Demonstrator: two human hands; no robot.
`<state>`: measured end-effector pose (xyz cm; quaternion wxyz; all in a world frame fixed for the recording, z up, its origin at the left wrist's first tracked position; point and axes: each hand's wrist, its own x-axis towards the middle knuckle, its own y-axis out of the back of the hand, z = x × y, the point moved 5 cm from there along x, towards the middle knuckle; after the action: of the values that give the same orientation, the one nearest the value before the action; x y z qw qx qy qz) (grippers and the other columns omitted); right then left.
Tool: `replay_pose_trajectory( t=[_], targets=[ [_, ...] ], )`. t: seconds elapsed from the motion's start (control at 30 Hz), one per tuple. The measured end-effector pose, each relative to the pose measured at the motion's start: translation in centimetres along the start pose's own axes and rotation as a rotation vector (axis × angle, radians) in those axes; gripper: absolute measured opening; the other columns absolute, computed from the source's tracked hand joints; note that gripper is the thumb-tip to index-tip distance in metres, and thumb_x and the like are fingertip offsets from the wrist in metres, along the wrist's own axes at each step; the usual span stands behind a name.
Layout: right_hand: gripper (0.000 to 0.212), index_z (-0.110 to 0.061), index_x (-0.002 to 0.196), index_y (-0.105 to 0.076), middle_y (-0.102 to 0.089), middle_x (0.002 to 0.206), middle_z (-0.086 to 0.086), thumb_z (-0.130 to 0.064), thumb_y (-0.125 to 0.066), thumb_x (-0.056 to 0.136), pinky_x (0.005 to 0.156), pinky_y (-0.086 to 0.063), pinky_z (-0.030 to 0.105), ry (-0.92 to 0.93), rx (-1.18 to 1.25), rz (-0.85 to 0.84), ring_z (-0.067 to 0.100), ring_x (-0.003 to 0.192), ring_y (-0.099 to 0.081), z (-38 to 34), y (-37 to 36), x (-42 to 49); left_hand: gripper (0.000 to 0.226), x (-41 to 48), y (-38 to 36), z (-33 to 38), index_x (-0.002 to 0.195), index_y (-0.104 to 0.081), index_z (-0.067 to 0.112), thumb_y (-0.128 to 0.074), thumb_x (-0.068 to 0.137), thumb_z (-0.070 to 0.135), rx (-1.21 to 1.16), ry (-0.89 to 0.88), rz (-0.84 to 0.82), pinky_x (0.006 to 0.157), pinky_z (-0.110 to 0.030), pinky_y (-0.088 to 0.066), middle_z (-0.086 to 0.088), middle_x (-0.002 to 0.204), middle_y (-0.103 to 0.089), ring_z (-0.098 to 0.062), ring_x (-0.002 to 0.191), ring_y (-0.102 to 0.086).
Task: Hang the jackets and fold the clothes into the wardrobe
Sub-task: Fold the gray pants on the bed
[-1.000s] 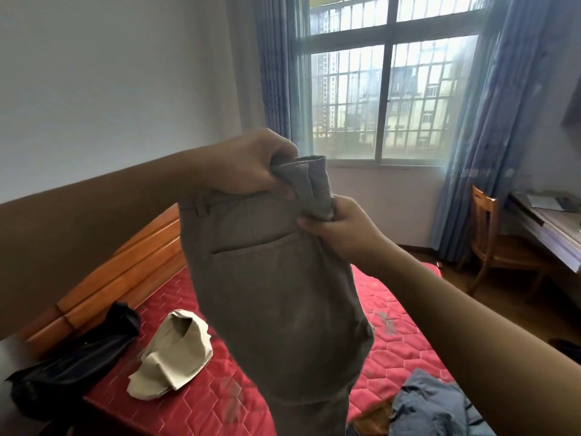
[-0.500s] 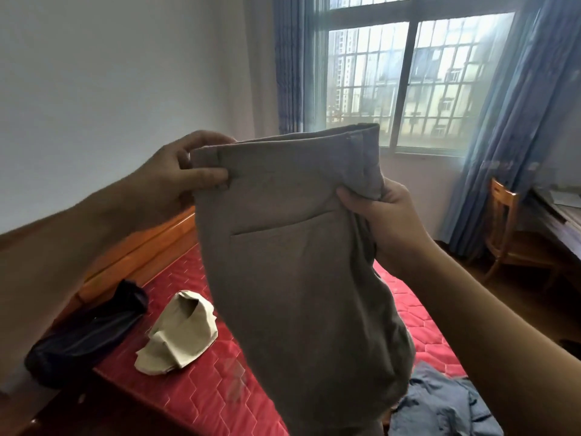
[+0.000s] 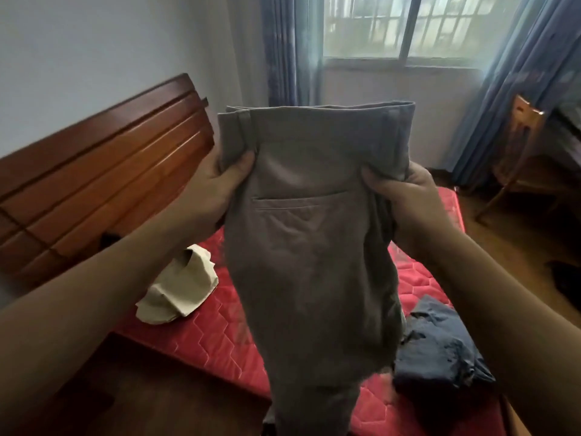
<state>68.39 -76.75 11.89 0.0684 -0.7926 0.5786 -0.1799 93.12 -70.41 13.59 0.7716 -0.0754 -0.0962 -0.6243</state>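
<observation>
Grips the grey trousers (image 3: 308, 247) in both hands, held up in the air above the red bed (image 3: 201, 341), near mid-view. Left hand (image 3: 217, 184) at 9 o'clock of the garment, thumb in front and fingers curled behind the edge just under the waistband. Right hand (image 3: 405, 196) at 3 o'clock, closed round a bunched fold of the opposite edge.

Differs from a second ago: then crowded together at one corner of a crumpled waistband, now set well apart, with the waistband drawn out flat and nearly level. Reads as squaring-up done, probably ready for a lengthwise fold. No fold made yet; wardrobe not in view.

Runs long axis up and down: waistband at 12 o'clock, legs dropping toward 6 o'clock and past the bottom edge of view. Turns the back pocket toward the camera.

On the bed, a cream garment (image 3: 182, 284) at 8 o'clock of the trousers and a dark blue garment (image 3: 440, 350) at 4 o'clock, both unsorted.
</observation>
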Motion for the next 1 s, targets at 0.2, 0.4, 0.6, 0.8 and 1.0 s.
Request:
replay_pose_trajectory(
  t=[0.2,0.4,0.6,0.8,1.0],
  targets=[
    [0.019,-0.007,0.100,-0.072,-0.078,0.098,0.005,0.007,-0.060,0.094,0.091,-0.059,0.035,-0.186,-0.024,0.090,0.020,0.095,-0.073,11.3,1.4,5.3,0.030,6.8,2.8,-11.8,0.129,-0.054,0.021,-0.059,0.100,0.025,-0.012,0.093,-0.054,0.102,-0.035,-0.051,0.004,0.122,-0.070,-0.016,0.118,-0.064],
    [0.019,-0.010,0.097,-0.072,-0.077,0.093,0.002,0.006,-0.063,0.093,0.093,-0.058,0.036,-0.290,-0.108,0.157,0.019,0.092,-0.071,21.4,4.5,11.4,0.028,13.0,4.1,-23.1,0.126,-0.055,0.019,-0.059,0.098,0.019,-0.028,0.208,-0.101,0.100,-0.037,-0.051,-0.003,0.122,-0.068,-0.020,0.116,-0.063],
    [0.018,-0.019,0.095,-0.071,-0.074,0.092,-0.005,-0.009,-0.070,0.080,0.080,-0.055,0.029,-0.355,-0.388,0.181,0.011,0.086,-0.067,30.6,8.5,17.1,0.026,18.6,4.6,-33.7,0.123,-0.055,0.019,-0.058,0.099,0.010,0.048,0.301,-0.171,0.091,-0.031,-0.055,0.004,0.110,-0.071,-0.013,0.104,-0.066],
    [0.032,-0.016,0.098,-0.067,-0.074,0.097,0.006,-0.022,-0.060,0.067,0.083,-0.056,0.052,-0.440,-0.741,0.227,0.019,0.084,-0.065,39.8,13.0,20.9,0.035,22.3,4.8,-44.3,0.128,-0.056,0.015,-0.063,0.095,0.005,0.213,0.359,-0.266,0.093,-0.026,-0.052,0.006,0.113,-0.070,-0.006,0.105,-0.066],
    [0.028,-0.017,0.094,-0.062,-0.067,0.091,0.006,-0.036,-0.055,0.075,0.073,-0.047,0.039,-0.486,-1.017,0.181,0.024,0.086,-0.061,46.9,15.6,21.0,0.031,23.6,4.9,-52.3,0.111,-0.063,0.042,-0.068,0.084,0.028,0.519,0.339,-0.312,0.099,-0.035,-0.047,-0.013,0.112,-0.062,-0.024,0.111,-0.056]
  ],
)
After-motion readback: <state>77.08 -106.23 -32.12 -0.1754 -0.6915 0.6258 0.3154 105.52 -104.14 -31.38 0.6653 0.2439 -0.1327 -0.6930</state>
